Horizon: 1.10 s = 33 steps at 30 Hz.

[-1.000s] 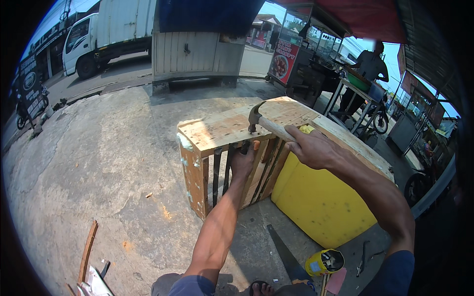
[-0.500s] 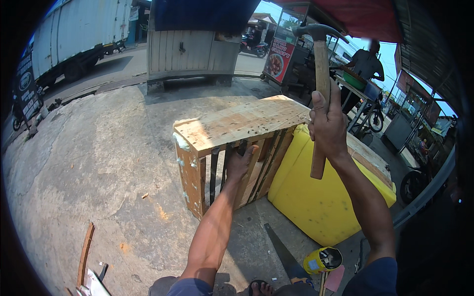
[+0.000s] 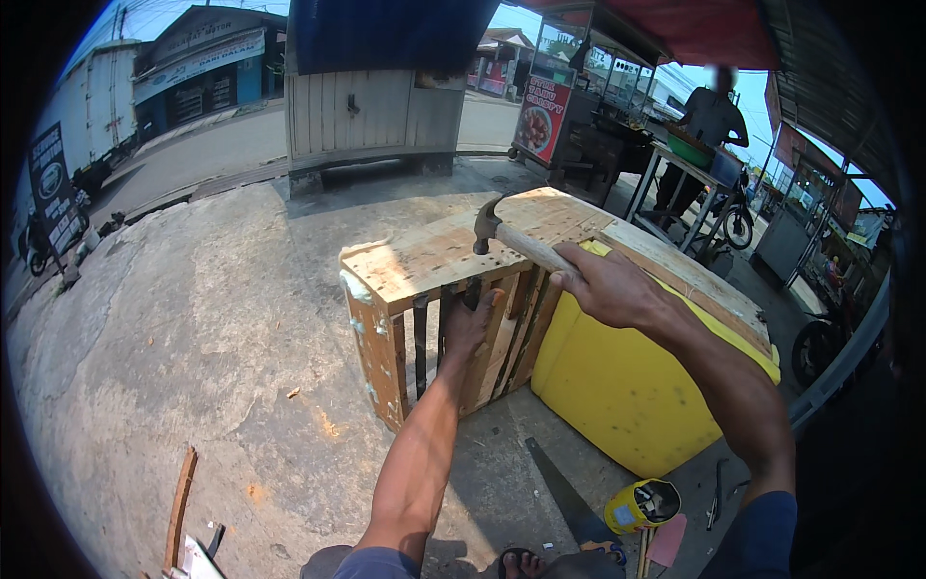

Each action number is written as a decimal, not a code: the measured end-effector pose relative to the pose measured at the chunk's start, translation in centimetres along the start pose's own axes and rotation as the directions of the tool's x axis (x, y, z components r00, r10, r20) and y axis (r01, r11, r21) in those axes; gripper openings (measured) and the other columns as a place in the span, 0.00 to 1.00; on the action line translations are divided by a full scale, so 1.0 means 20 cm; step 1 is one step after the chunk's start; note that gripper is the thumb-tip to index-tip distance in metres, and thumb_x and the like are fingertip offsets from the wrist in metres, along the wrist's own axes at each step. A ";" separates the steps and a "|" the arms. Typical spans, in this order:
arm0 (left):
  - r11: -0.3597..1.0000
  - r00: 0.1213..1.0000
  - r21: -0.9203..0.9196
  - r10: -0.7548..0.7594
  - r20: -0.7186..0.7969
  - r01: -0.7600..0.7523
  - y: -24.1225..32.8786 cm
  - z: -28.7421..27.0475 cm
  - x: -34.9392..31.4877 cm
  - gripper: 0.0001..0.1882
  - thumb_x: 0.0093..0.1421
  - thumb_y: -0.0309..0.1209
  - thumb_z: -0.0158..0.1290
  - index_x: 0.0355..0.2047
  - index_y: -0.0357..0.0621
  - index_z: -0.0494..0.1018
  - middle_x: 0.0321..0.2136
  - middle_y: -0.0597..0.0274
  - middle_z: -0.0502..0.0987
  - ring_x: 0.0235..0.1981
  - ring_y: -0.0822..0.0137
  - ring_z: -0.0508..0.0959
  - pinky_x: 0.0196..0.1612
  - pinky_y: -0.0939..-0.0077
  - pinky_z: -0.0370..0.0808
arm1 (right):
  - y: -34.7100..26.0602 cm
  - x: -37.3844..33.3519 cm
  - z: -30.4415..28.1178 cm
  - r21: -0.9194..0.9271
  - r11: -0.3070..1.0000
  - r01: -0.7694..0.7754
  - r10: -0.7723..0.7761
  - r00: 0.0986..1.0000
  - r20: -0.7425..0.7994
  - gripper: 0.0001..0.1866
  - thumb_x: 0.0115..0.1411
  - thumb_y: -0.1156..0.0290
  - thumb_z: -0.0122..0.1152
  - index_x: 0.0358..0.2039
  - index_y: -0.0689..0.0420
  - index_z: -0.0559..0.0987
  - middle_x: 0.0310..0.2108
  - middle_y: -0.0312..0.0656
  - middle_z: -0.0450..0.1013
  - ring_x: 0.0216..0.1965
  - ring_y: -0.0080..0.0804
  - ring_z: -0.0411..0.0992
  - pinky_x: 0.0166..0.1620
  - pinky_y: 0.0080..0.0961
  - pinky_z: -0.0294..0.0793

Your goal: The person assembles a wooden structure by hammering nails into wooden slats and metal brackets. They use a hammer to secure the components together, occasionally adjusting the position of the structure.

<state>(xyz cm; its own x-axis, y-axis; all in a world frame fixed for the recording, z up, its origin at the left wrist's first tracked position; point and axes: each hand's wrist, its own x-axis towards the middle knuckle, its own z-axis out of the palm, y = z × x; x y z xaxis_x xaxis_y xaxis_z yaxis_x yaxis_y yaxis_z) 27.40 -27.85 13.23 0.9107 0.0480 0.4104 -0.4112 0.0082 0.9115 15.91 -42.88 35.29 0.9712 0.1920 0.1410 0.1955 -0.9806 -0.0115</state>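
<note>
My right hand [image 3: 617, 288] is closed round the wooden handle of a claw hammer [image 3: 531, 244]. The hammer lies nearly level, its dark head at the front edge of the frame's top board, over my left hand; I cannot tell whether it touches. A wooden furniture frame [image 3: 439, 261] stands on its side, with dark marks along the board and black straps across its open front. My left hand [image 3: 467, 330] reaches into that front, closed round one black strap [image 3: 472, 292] just under the board; some fingers are hidden. Yellow upholstery [image 3: 617, 386] covers the frame's right part.
By my feet lie a handsaw [image 3: 564, 492] and a yellow can [image 3: 644, 506] of small pieces. A wooden strip [image 3: 180, 507] is at lower left. Beyond stand a metal cabinet [image 3: 374, 121], a food cart [image 3: 545, 106] and a person [image 3: 709, 121] at a table.
My right hand has swung the hammer down and left, from upright to nearly level over the board. My left hand stays at the strap. The view has shifted slightly, and the truck sits farther left.
</note>
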 end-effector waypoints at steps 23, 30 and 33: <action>0.995 0.998 0.087 0.049 0.035 -0.052 -0.16 -0.07 0.05 0.25 0.71 0.40 0.59 0.59 0.37 0.68 0.55 0.58 0.75 0.55 0.66 0.72 0.62 0.70 0.65 | -0.11 -1.72 2.08 0.536 -0.042 -0.843 0.209 0.517 0.830 0.27 0.68 0.49 0.61 0.52 0.62 0.75 0.22 0.41 0.77 0.20 0.30 0.77 0.26 0.32 0.76; 0.979 1.000 0.204 -0.013 0.001 0.012 -0.09 -0.06 0.03 0.32 0.70 0.47 0.60 0.64 0.39 0.66 0.56 0.64 0.74 0.55 0.68 0.70 0.62 0.70 0.64 | -0.04 -1.68 2.14 0.501 0.122 -0.857 0.130 0.514 0.848 0.35 0.65 0.42 0.61 0.56 0.63 0.74 0.30 0.51 0.81 0.29 0.40 0.83 0.38 0.38 0.81; 0.976 0.998 0.212 0.051 -0.024 -0.045 -0.10 -0.06 0.03 0.33 0.69 0.47 0.60 0.65 0.39 0.66 0.56 0.63 0.75 0.56 0.69 0.70 0.62 0.70 0.64 | -0.09 -1.78 2.19 0.602 0.352 -0.717 0.191 0.684 0.704 0.29 0.67 0.51 0.62 0.56 0.64 0.74 0.33 0.53 0.79 0.36 0.49 0.82 0.43 0.45 0.81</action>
<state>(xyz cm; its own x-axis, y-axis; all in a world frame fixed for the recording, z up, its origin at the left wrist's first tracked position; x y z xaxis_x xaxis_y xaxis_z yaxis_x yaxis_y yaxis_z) 28.76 -26.64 11.64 0.8872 0.0728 0.4557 -0.4338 -0.2054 0.8773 -13.07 -46.31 -13.01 0.7979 -0.0287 -0.6022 -0.5455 -0.4597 -0.7008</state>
